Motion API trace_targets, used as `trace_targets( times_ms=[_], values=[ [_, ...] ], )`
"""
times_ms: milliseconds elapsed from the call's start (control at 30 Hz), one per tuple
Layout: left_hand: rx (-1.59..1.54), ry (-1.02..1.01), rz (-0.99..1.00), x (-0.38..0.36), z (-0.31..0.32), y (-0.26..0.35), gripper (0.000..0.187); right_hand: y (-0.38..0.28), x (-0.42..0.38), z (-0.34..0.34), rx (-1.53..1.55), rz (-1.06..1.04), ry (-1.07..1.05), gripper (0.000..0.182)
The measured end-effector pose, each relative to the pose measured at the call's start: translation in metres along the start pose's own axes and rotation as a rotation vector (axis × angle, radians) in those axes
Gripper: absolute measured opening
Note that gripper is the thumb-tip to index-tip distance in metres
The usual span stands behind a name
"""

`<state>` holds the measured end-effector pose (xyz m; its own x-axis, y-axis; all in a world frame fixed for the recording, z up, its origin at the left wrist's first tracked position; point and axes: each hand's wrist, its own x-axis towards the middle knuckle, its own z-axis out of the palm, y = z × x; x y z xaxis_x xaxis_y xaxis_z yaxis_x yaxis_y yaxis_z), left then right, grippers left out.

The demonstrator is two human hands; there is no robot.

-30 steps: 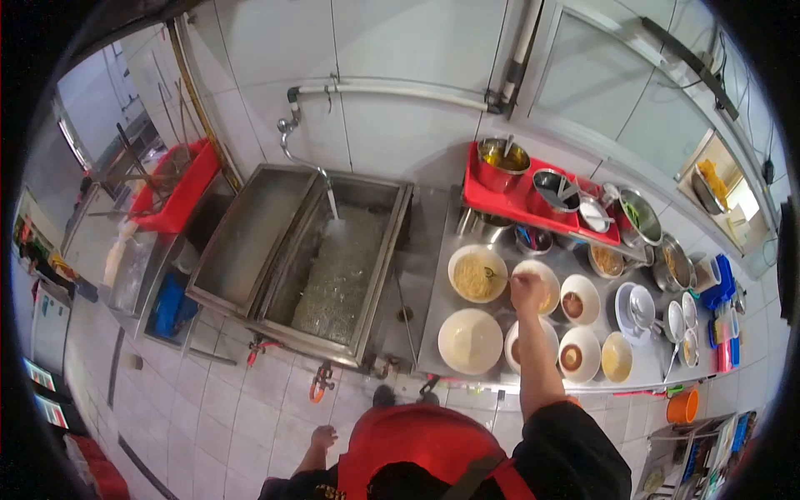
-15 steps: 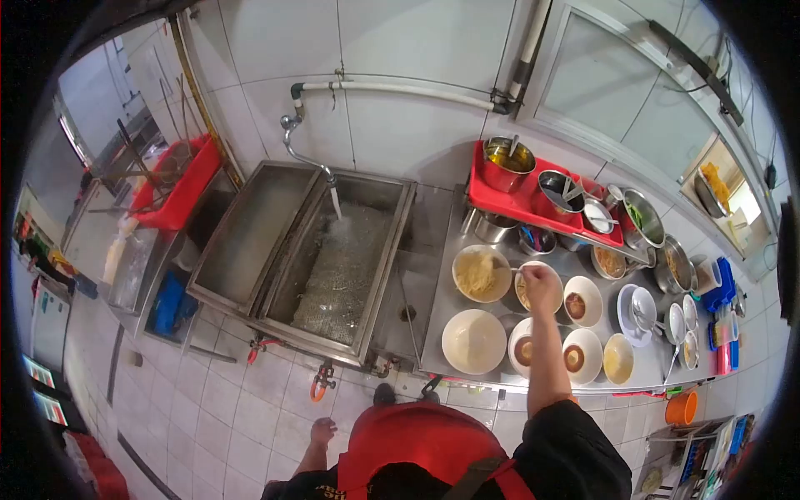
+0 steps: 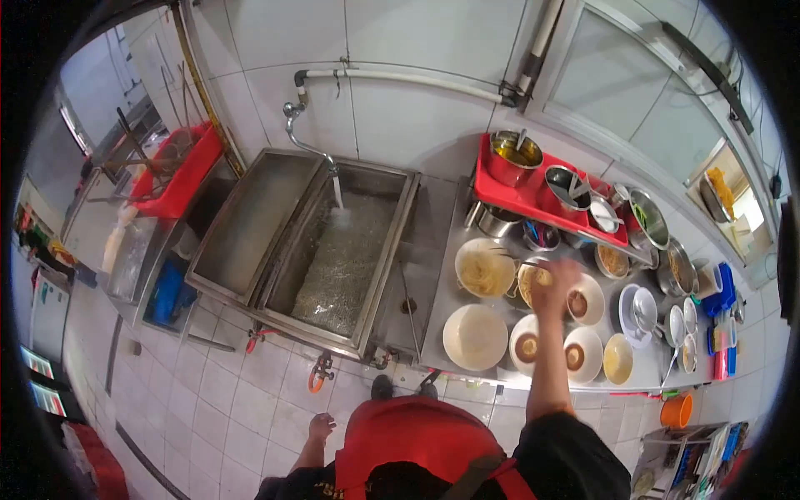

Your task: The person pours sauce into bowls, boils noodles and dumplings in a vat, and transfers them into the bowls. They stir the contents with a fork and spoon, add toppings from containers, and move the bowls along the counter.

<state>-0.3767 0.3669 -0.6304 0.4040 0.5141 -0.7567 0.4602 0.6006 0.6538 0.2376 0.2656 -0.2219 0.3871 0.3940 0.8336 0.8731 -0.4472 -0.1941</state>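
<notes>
My right hand (image 3: 557,287) is closed around a dark utensil that looks like a fork (image 3: 521,260), its tines pointing left toward a bowl of noodles (image 3: 486,271). Under the hand, partly covered by it, stands a smaller bowl with food (image 3: 532,279). Two white bowls with brown sauce (image 3: 527,347) sit nearer to me, and another sauce bowl (image 3: 586,302) is right of my fingers. A large pale bowl (image 3: 475,337) rests at the counter's left front. My left hand (image 3: 322,427) hangs low over the floor, fingers loosely apart, holding nothing.
Water runs from a tap (image 3: 334,171) into the right basin of a steel sink (image 3: 367,333). A red tray (image 3: 521,200) with pots is raised along the back of the steel counter (image 3: 446,292). Bowls and ladles (image 3: 643,310) stand on the right. An orange bucket (image 3: 677,411) is below.
My right hand has moved slightly right and the fork now shows clearly, stretching toward the noodle bowl. My left hand stays low. The whole view has shifted a little.
</notes>
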Motion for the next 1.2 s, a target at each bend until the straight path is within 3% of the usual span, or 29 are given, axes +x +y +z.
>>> trace_targets(
  times_ms=[33, 67, 100, 133, 200, 233, 267, 333, 367, 400, 433, 500, 533, 567, 600, 667, 733, 767, 833, 867, 900, 967, 1067, 1100, 1167, 1200],
  values=[
    [0.376, -0.173, 0.275, 0.012, -0.011, -0.019, 0.025, 0.007, -0.022, 0.029, -0.103, 0.074, -0.274, 0.014],
    [0.609, -0.265, 0.567, 0.009, -0.011, -0.015, 0.023, 0.024, -0.055, 0.074, -0.131, 0.257, -0.364, 0.018],
    [0.738, -0.230, 0.555, -0.006, -0.011, -0.011, 0.022, 0.049, -0.077, 0.089, 0.020, 0.602, -0.431, 0.016],
    [0.400, -0.063, 0.363, 0.001, -0.002, 0.005, 0.022, 0.073, -0.076, 0.098, 0.191, 0.925, -0.478, 0.014],
    [-0.283, 0.247, -0.081, -0.013, 0.010, 0.012, 0.022, 0.070, -0.059, 0.057, 0.224, 0.646, -0.280, 0.012],
    [-0.318, 0.337, -0.052, -0.031, 0.022, 0.030, 0.018, 0.057, -0.038, 0.021, 0.239, 0.506, -0.187, 0.012],
    [-0.344, 0.286, -0.083, -0.031, 0.022, 0.024, 0.017, 0.026, -0.004, -0.022, -0.049, 0.267, -0.213, 0.011],
    [-0.390, 0.183, -0.133, -0.027, 0.011, 0.021, 0.015, 0.017, -0.007, -0.015, -0.002, 0.111, -0.086, 0.012],
    [-0.531, -0.136, -0.077, -0.008, -0.009, -0.009, 0.016, 0.016, -0.022, 0.010, -0.013, 0.112, -0.247, 0.011],
    [-0.194, -0.099, 0.023, -0.012, -0.005, -0.007, 0.016, 0.023, -0.040, 0.049, -0.022, 0.106, -0.396, 0.011],
    [0.146, -0.061, 0.120, -0.024, 0.000, -0.007, 0.017, 0.032, -0.064, 0.074, 0.064, 0.438, -0.416, 0.010],
    [-0.276, -0.196, 0.276, -0.001, -0.004, -0.008, 0.018, 0.058, -0.055, 0.073, 0.247, 0.643, -0.372, 0.010],
    [-0.314, -0.035, 0.167, -0.007, 0.001, -0.004, 0.018, 0.068, -0.063, 0.066, 0.332, 0.759, -0.376, 0.010],
    [-0.351, 0.130, 0.056, -0.010, 0.007, 0.004, 0.018, 0.061, -0.047, 0.036, 0.188, 0.337, -0.187, 0.011],
    [-0.389, 0.295, -0.052, -0.018, 0.018, 0.021, 0.019, 0.029, -0.006, -0.009, -0.008, 0.054, -0.169, 0.014],
    [-0.319, 0.253, -0.056, -0.031, 0.022, 0.028, 0.019, -0.002, 0.015, -0.029, -0.206, 0.047, -0.055, 0.014],
    [-0.315, 0.121, -0.041, -0.023, 0.012, 0.020, 0.019, 0.000, -0.004, 0.013, -0.049, 0.042, -0.212, 0.015],
    [-0.350, 0.070, -0.067, -0.015, 0.007, 0.008, 0.019, 0.040, -0.054, 0.078, -0.219, 0.157, -0.393, 0.012],
    [-0.417, -0.027, -0.107, 0.003, -0.004, 0.001, 0.019, 0.060, -0.069, 0.093, 0.125, 0.623, -0.396, 0.011],
    [-0.401, 0.018, -0.076, 0.006, 0.000, 0.010, 0.019, 0.055, -0.056, 0.091, 0.307, 0.840, -0.390, 0.011],
    [-0.384, 0.069, -0.058, 0.001, 0.001, 0.013, 0.020, 0.059, -0.046, 0.075, 0.397, 0.760, -0.337, 0.010],
    [-0.230, 0.233, 0.016, -0.025, 0.019, 0.031, 0.023, 0.058, -0.018, 0.036, 0.154, 0.300, -0.170, 0.012],
    [-0.203, 0.308, -0.120, -0.032, 0.025, 0.030, 0.025, 0.009, 0.023, -0.008, -0.124, 0.022, -0.039, 0.018],
    [-0.507, -0.001, -0.118, -0.014, 0.004, 0.004, 0.023, 0.016, 0.005, 0.012, 0.018, 0.087, -0.171, 0.018],
    [0.352, -0.043, 0.126, -0.023, 0.008, 0.001, 0.023, 0.046, -0.049, 0.075, -0.121, 0.361, -0.414, 0.008],
    [0.776, -0.057, 0.258, -0.023, 0.011, 0.005, 0.023, 0.046, -0.053, 0.086, 0.061, 0.728, -0.560, 0.006]
  ],
)
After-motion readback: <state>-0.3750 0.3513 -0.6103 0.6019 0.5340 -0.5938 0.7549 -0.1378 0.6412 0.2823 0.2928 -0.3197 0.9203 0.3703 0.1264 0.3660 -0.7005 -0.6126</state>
